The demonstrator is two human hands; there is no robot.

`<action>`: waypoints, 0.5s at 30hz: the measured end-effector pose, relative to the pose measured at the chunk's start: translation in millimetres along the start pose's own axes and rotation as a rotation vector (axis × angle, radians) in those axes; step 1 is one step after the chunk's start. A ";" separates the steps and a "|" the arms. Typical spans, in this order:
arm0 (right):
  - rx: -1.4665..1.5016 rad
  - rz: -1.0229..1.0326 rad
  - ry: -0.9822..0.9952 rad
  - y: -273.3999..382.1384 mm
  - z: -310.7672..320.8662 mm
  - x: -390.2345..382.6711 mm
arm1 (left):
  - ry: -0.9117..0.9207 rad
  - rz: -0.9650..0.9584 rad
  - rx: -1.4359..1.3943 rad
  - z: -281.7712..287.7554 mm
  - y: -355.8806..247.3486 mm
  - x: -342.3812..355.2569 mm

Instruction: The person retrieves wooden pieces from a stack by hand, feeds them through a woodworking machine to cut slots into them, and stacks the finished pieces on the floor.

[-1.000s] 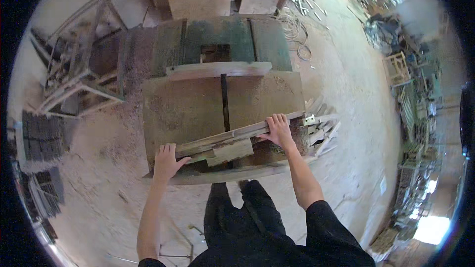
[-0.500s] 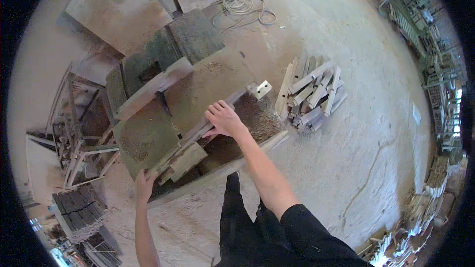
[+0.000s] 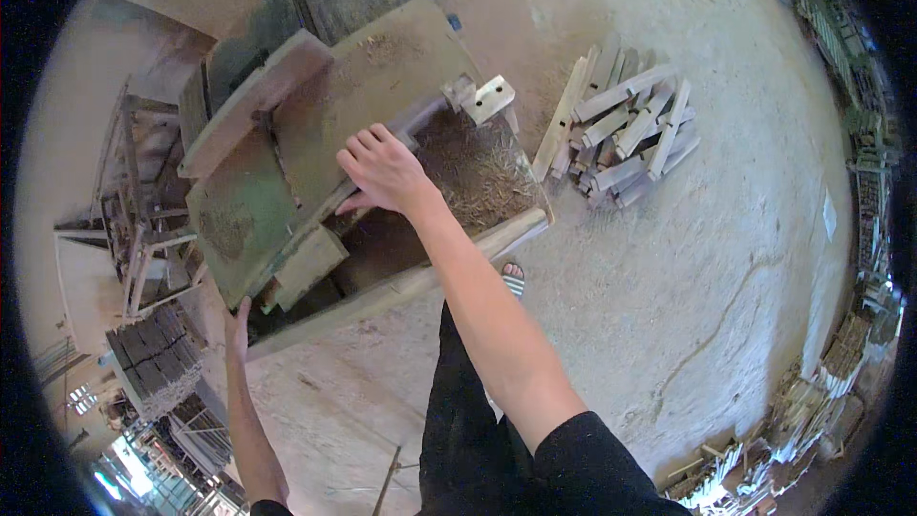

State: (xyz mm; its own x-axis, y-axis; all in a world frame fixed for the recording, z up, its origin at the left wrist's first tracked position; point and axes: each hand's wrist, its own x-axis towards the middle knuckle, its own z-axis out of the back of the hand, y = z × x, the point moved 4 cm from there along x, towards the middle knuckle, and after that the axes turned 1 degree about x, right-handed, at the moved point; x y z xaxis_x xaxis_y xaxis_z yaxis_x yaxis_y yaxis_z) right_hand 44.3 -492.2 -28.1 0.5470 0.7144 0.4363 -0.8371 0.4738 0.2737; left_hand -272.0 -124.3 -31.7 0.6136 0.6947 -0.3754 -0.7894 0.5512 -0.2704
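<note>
A long, narrow wooden strip (image 3: 320, 220) lies slantwise along the near side of a dusty machine table (image 3: 229, 225). My right hand (image 3: 382, 170) is closed over it near the middle, fingers on top and thumb on the near side. At the strip's lower left end, by the table corner, my left hand (image 3: 239, 325) grips it, with most of its fingers hidden. Just below the strip sits a short wooden block (image 3: 310, 268). A pale block with dark holes (image 3: 491, 99) stands near the strip's far right end.
A raised board (image 3: 256, 103) crosses the table. Shavings (image 3: 482, 177) fill the recess behind a front wooden rail (image 3: 411, 277). Several loose wood pieces (image 3: 626, 124) are heaped on the floor at right. Dark stacked slats (image 3: 153, 354) stand at left. My sandalled foot (image 3: 514, 277) is beside the rail.
The view has shifted, so table and wood heap sit higher in the picture. My right hand lies farther from the pale block along the strip. My foot has come into sight.
</note>
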 end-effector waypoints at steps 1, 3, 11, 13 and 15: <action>0.032 0.002 -0.014 7.6 2.7 10.5 | -0.018 0.018 0.024 15.9 21.1 3.4; 0.110 0.015 -0.090 33.1 9.8 37.3 | -0.116 0.215 0.019 76.3 89.3 10.2; 0.086 -0.005 -0.138 19.9 -0.6 25.5 | -0.085 0.153 0.049 45.7 60.4 7.8; 0.056 -0.014 -0.074 17.4 -6.1 18.5 | -0.077 0.150 0.032 31.5 38.6 0.2; 0.068 -0.002 -0.056 17.8 -5.5 18.0 | -0.055 0.143 0.012 32.9 28.6 -3.4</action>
State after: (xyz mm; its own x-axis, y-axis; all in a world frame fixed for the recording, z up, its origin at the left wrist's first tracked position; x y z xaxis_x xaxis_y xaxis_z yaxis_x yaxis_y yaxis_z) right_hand 39.3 -468.1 -20.0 0.5486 0.6829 0.4823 -0.8359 0.4378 0.3309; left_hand -296.0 -95.8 -9.0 0.4950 0.7909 -0.3597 -0.8689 0.4496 -0.2069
